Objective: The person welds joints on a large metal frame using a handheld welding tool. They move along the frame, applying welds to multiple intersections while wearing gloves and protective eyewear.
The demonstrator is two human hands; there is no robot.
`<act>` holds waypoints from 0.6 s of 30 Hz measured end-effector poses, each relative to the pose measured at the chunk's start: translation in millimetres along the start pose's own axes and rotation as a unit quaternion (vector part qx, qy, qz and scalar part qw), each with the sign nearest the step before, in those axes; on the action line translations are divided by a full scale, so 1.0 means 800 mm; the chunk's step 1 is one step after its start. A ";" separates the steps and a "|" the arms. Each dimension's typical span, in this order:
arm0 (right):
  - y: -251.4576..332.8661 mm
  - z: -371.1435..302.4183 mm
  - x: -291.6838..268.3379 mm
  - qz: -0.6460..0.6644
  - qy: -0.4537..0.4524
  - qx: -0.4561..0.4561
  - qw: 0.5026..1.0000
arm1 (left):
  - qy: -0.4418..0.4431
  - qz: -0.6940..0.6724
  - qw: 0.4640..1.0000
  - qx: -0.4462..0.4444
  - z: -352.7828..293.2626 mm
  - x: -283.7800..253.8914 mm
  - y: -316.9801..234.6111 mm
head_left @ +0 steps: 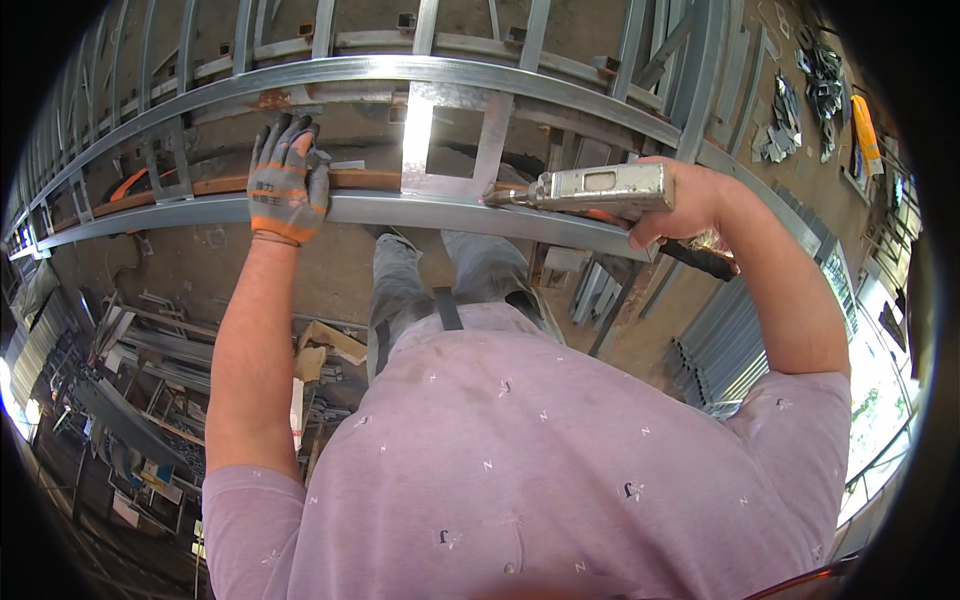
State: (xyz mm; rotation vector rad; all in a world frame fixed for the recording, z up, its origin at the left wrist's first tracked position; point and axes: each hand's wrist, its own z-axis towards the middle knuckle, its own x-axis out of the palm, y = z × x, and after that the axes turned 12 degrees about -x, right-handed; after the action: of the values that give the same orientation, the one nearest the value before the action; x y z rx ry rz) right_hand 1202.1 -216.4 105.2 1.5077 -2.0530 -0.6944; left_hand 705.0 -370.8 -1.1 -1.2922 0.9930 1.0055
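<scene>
A grey and orange work glove covers my left hand [287, 185]. Its palm rests across the near silver metal rail [390, 209], with the fingers stretched past the rail toward the far side. My right hand [688, 200] is bare and wrapped round a pale metal gun-shaped tool [605, 186]. The tool's narrow nose points left and meets the lower right corner of a flat metal plate [455, 186] that has a rectangular opening. This plate spans from the near rail to the far rail [360, 68]. Below my right hand a dark handle-like part [700, 260] sticks out.
A brown bar [360, 180] runs just behind the near rail. Long metal studs [187, 45] extend away beyond the far rail. Stacked corrugated metal profiles [725, 350] lie at the right, and metal scraps [780, 125] at the far right. Offcuts and cardboard [335, 342] lie at the lower left.
</scene>
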 end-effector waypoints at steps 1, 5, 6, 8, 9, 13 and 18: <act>0.004 0.001 -0.001 -0.003 0.002 -0.001 1.000 | -0.001 -0.001 1.000 -0.001 0.000 0.000 0.000; 0.018 0.000 0.002 -0.012 -0.007 0.015 1.000 | -0.004 0.001 1.000 0.003 -0.002 0.002 0.003; 0.020 -0.001 0.003 -0.016 -0.008 0.019 1.000 | -0.004 0.001 1.000 0.003 -0.003 0.002 0.003; 0.021 0.000 0.002 -0.022 -0.002 0.023 0.999 | -0.003 0.001 1.000 0.002 -0.002 0.002 0.004; 0.021 0.001 0.001 -0.025 0.001 0.024 0.999 | -0.004 0.000 1.000 0.002 -0.002 0.003 0.004; 0.021 0.005 -0.003 -0.033 0.014 0.086 0.996 | -0.002 -0.004 1.000 0.002 -0.002 0.002 0.003; 0.031 0.003 -0.002 -0.020 0.010 0.096 0.995 | 0.010 -0.001 1.000 -0.001 -0.001 -0.001 0.001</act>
State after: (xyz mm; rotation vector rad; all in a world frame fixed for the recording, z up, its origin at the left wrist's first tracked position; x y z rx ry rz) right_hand 1183.6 -208.3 119.8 1.6567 -2.1297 -0.5058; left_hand 704.3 -371.8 -0.4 -1.3067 1.0070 0.9932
